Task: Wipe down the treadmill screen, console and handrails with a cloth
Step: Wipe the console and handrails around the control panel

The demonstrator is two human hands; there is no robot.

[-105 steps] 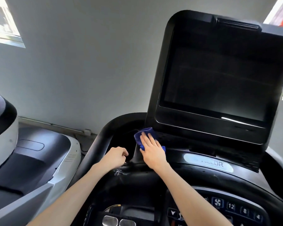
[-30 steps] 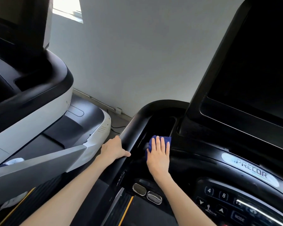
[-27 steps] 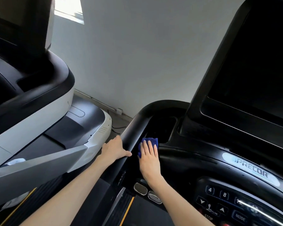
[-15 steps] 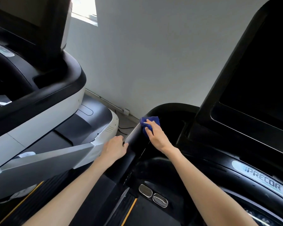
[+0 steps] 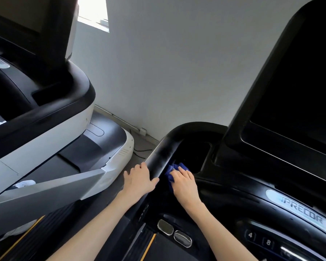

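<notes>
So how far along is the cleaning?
Done: can't tell, though the dark screen shows no smears. In hand: the right hand presses the cloth against the inside of the handrail, where the left hand rests. Left: probably the keypad, plus the right side, out of view.

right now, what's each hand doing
left hand: open, resting on the handrail
right hand: closed on the blue cloth, pressing it against the handrail's inner side
</notes>
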